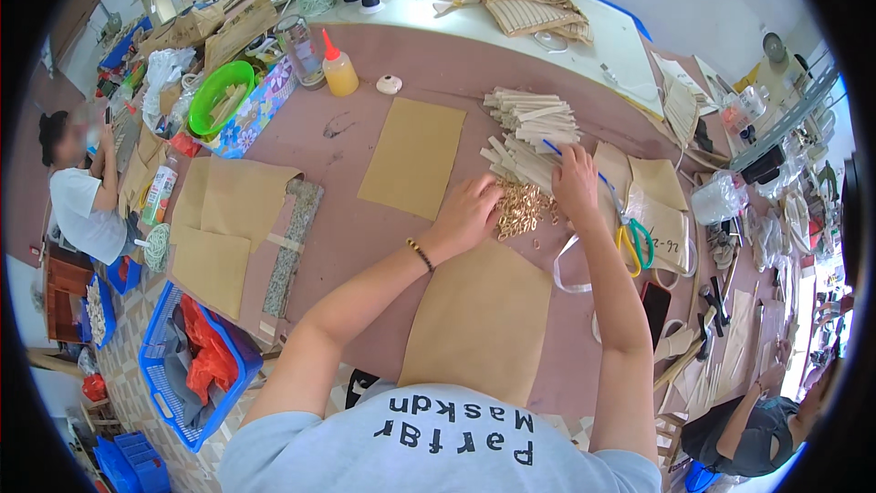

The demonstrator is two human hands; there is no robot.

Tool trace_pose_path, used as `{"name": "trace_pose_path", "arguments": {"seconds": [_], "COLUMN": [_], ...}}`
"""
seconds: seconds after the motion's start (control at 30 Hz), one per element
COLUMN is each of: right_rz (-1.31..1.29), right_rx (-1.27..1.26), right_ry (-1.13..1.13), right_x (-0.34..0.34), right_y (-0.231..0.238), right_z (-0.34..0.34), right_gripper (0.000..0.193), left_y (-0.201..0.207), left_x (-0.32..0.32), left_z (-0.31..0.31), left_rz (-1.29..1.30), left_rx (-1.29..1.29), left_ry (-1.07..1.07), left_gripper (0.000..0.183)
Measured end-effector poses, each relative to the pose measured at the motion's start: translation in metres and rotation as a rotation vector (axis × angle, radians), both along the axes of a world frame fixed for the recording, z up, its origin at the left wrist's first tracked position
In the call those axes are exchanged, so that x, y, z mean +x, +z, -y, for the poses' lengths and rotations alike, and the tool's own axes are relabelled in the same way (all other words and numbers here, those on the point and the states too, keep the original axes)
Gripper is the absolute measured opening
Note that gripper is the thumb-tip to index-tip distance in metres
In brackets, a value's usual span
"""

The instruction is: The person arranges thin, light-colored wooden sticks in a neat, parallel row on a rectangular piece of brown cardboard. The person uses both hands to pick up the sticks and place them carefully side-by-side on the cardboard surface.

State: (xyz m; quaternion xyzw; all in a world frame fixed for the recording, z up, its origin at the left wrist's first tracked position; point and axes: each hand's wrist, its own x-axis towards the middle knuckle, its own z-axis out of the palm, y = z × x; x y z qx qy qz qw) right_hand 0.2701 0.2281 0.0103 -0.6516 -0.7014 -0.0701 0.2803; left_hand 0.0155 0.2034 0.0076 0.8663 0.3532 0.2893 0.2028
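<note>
My left hand (468, 217) is at the left edge of a pile of small gold metal clasps (520, 210), fingers bent and drawn together. What its fingertips hold, if anything, is hidden. My right hand (576, 184) is curled on the other side of the pile, with a thin blue pen (551, 145) running through its fingers. Just beyond both hands lie stacks of pale fabric strips (534, 119). A tan sheet (479, 319) lies between my forearms, reaching the near table edge. Another tan rectangle (415, 155) is farther off to the left.
Scissors (631, 237) with yellow and green handles lie right of my right forearm, near a dark phone (654, 310). Tan pieces (214, 219) cover the left side. A glue bottle (339, 71) stands at the back, near a green basket (219, 96). Other people sit around.
</note>
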Motion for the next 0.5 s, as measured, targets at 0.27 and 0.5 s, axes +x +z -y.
{"name": "trace_pose_path", "arguments": {"seconds": [0.27,0.5], "right_rz": [0.137,-0.073], "right_rx": [-0.085,-0.119], "right_ry": [0.036,0.013], "right_x": [0.010,0.047], "right_y": [0.005,-0.003], "right_z": [-0.017,0.019], "right_gripper": [0.017,0.019], "left_y": [0.022,0.044], "left_x": [0.095,0.119], "left_z": [-0.122,-0.129], "left_rz": [-0.055,-0.364], "left_rx": [0.371,0.047], "left_ry": [0.180,0.166], "left_gripper": [0.060,0.062]}}
